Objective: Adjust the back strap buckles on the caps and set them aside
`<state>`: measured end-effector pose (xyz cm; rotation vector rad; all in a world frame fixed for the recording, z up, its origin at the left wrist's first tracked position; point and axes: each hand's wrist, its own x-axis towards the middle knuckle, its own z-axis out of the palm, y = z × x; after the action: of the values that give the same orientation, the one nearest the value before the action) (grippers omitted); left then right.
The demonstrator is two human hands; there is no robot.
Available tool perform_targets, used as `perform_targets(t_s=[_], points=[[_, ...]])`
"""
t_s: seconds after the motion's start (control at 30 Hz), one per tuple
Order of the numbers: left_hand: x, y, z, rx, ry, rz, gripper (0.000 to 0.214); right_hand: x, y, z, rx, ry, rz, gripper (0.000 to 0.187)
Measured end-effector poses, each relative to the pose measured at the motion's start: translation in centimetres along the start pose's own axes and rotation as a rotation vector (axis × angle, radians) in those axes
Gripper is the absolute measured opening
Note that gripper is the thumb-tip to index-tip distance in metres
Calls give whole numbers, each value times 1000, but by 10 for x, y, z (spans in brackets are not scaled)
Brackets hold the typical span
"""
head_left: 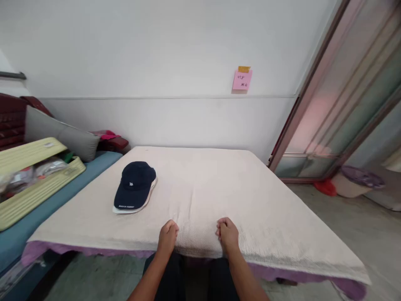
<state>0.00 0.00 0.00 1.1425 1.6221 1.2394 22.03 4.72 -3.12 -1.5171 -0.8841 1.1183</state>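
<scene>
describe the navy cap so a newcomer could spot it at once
Find the broad cream cloth below the white wall. On its left part, beyond the left hand, lies the navy cap. Its dark colour and white brim lettering set it apart.

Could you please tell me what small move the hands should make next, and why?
Probably the left hand should open and reach toward the navy cap; it lies on the cream cloth ahead and to the left, nearer to this hand than to the right hand. Both hands are curled, with nothing visible in them.
</scene>
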Motion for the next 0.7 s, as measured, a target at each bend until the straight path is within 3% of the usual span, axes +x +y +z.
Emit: perform_targets(t_s=[0.23, 0.33, 0.47, 0.7], points=[[-1, -3, -56, -47, 123, 6, 16, -6, -3, 3, -15, 42, -70, 15], [-2, -4, -69, -79, 159, -17, 17, -9, -3, 2, -38, 29, -85, 16], [-3, -3, -66, -111, 147, -37, 15, -7, -2, 3, -88, -4, -91, 17], [-1, 2, -38, -109, 56, -41, 16, 5, -3, 6, -325, -174, -201, 12]])
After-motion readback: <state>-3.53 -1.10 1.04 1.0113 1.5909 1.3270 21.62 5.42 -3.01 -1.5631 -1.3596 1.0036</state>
